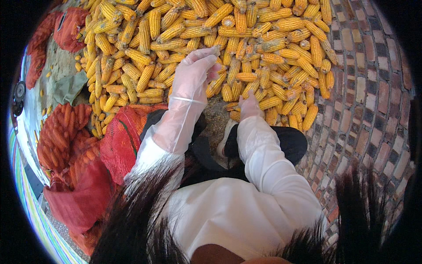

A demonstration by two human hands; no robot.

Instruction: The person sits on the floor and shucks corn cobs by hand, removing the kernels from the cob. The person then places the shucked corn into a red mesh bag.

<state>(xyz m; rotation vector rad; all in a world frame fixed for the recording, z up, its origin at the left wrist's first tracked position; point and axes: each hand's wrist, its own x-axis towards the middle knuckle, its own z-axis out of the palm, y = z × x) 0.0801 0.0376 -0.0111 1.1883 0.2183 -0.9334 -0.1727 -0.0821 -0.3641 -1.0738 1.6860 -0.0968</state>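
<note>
A large heap of yellow husked corn cobs (184, 29) spreads in front of me. My left hand (195, 71), in a clear plastic glove with a pale band at the wrist, is over the heap with its fingers curled inward. A corn cob (216, 86) shows just beside those fingers; whether they hold anything is unclear. Lower and to the right, my right hand (251, 106), apparently gloved too, reaches to the near edge of the heap. Its fingertips are among the cobs there, and whether they grip one cannot be made out.
Red mesh sacks (120, 142), one visibly filled with cobs (62, 135), lie at my left. Another red sack (71, 29) and a grey-green cloth (70, 87) are farther off. A brick wall (366, 85) rises on the right. My shoe (226, 137) is close to the heap.
</note>
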